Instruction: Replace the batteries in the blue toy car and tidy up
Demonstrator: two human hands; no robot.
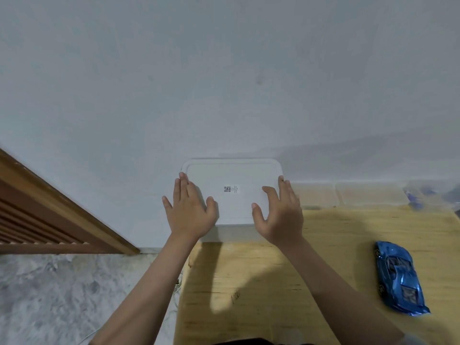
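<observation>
Hands [190, 210] [280, 211] lie flat, grip spread on white box lid [234, 190]; blue toy car [398, 276] sits well right.

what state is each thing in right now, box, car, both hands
white box: lid on, standing at the table's back edge against the wall
blue toy car: upright on its wheels on the wooden table, untouched
left hand: open, flat on the lid's left side
right hand: open, fingers spread on the lid's right side
</observation>
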